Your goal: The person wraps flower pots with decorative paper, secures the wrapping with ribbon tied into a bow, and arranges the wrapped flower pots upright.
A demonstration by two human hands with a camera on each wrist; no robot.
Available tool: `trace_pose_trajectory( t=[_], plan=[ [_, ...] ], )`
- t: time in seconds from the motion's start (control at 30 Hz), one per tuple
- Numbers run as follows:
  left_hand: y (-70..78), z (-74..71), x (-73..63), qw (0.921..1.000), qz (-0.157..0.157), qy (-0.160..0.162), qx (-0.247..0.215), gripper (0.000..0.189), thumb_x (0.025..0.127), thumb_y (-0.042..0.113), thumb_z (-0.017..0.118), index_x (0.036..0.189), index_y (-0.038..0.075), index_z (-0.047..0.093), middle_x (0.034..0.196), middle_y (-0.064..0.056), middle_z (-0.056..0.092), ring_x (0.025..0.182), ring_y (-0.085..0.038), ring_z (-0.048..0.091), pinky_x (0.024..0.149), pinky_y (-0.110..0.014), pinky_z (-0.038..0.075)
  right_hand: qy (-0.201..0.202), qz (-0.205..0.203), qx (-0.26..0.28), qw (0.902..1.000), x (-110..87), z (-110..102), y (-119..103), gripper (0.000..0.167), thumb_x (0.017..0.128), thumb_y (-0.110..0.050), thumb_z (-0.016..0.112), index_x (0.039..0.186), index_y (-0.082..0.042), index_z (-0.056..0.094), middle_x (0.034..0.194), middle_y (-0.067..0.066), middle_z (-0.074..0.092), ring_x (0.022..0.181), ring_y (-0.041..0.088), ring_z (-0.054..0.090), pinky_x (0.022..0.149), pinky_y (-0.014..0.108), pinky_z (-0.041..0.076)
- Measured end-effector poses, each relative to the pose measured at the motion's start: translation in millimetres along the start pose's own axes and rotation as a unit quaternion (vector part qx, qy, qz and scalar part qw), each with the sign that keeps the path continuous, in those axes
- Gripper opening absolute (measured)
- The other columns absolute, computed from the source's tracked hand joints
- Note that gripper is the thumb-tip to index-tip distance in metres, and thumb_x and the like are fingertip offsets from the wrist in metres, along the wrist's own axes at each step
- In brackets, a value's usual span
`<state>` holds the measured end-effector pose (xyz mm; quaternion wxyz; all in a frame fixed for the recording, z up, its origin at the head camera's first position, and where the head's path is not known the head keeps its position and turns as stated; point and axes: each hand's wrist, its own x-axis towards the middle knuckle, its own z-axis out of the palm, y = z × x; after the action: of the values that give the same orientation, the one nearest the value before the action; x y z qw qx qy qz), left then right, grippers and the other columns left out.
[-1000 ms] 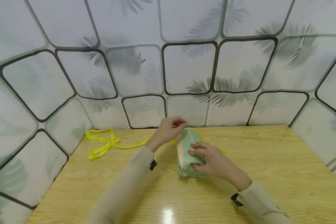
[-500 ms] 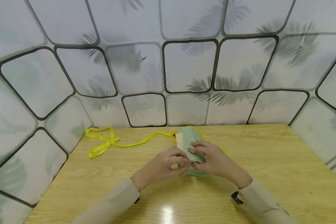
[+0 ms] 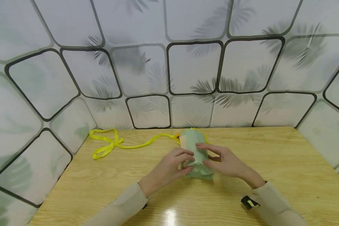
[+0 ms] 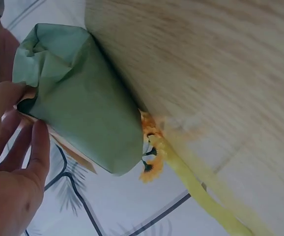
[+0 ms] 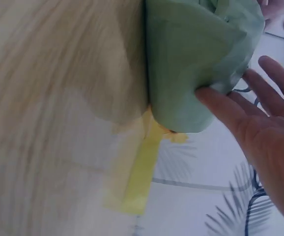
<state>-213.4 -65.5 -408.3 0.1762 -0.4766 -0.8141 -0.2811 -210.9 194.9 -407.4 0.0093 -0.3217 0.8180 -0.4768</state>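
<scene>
A bundle in matte green wrapping paper (image 3: 199, 157) lies on the table, its near end folded and crumpled. A pale peach strip (image 3: 183, 142) shows along its left side. Small orange flowers (image 4: 153, 157) peep out at the far end. My left hand (image 3: 170, 168) pinches the paper's edge near the folded end, thumb on the green face and fingers at the peach edge. From the right, my right hand (image 3: 228, 161) touches the bundle with spread, fairly straight fingers; in the right wrist view a fingertip (image 5: 206, 93) rests on the green side.
Yellow ribbon (image 3: 142, 145) runs left from the bundle's far end and loops near the table's back left corner. Patterned cloth walls (image 3: 147, 111) stand behind and beside the wooden table (image 3: 271, 163).
My left hand has come from the bundle's far end down to its near end. The right hand has loosened from the paper and shifted slightly right, fingers spreading.
</scene>
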Motion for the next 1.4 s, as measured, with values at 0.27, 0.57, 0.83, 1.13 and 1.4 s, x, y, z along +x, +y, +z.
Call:
trace_pose_trajectory(
  t=[0.27, 0.57, 0.83, 1.13, 1.4],
  plan=[
    [4.3, -5.1, 3.1, 0.9989, -0.020, -0.031, 0.029, 0.031, 0.089, 0.016, 0.081, 0.118, 0.011, 0.070, 0.118, -0.003, 0.071, 0.099, -0.013, 0.064, 0.084, -0.019, 0.054, 0.083, 0.044, 0.053, 0.9942, -2.5, -8.0, 10.3, 0.035, 0.103, -0.003, 0.058, 0.137, 0.002, 0.060, 0.142, 0.024, 0.059, 0.129, 0.019, 0.062, 0.095, 0.022, 0.057],
    [6.4, -10.5, 7.0, 0.9939, -0.036, -0.080, 0.067, 0.029, 0.093, 0.019, 0.077, 0.122, 0.014, 0.074, 0.130, -0.004, 0.064, 0.115, -0.018, 0.062, 0.100, -0.030, 0.055, 0.067, 0.133, -0.274, 0.9501, 15.0, -20.2, 35.0, 0.032, 0.092, -0.006, 0.072, 0.122, 0.004, 0.070, 0.119, 0.028, 0.068, 0.087, 0.034, 0.071, 0.068, 0.043, 0.060],
    [6.8, -14.6, 10.8, 0.9918, -0.051, -0.106, 0.049, 0.027, 0.093, 0.015, 0.074, 0.119, 0.012, 0.071, 0.140, -0.008, 0.065, 0.127, -0.023, 0.063, 0.107, -0.032, 0.053, 0.016, 0.153, -0.314, 0.9368, 30.7, -29.1, 58.0, 0.012, 0.091, -0.002, 0.066, 0.094, 0.006, 0.074, 0.089, 0.018, 0.073, 0.073, 0.028, 0.069, 0.064, 0.041, 0.058],
    [6.5, -17.2, 12.0, 0.9888, -0.063, -0.123, 0.057, 0.026, 0.094, 0.016, 0.072, 0.119, 0.013, 0.070, 0.140, -0.007, 0.065, 0.125, -0.021, 0.065, 0.107, -0.031, 0.052, 0.102, 0.264, -0.228, 0.9317, 19.0, -82.7, 67.6, 0.027, 0.099, -0.010, 0.051, 0.101, 0.012, 0.067, 0.065, 0.011, 0.070, 0.053, 0.016, 0.067, 0.055, 0.038, 0.058],
    [6.3, -19.2, 11.9, 0.9886, -0.068, -0.125, 0.048, 0.027, 0.094, 0.017, 0.072, 0.121, 0.012, 0.070, 0.142, -0.008, 0.064, 0.126, -0.022, 0.064, 0.107, -0.032, 0.053, 0.082, 0.282, -0.289, 0.9112, -17.4, -121.9, 78.1, 0.031, 0.098, -0.016, 0.056, 0.105, 0.011, 0.070, 0.088, 0.023, 0.074, 0.065, 0.025, 0.067, 0.053, 0.038, 0.053]
  ],
)
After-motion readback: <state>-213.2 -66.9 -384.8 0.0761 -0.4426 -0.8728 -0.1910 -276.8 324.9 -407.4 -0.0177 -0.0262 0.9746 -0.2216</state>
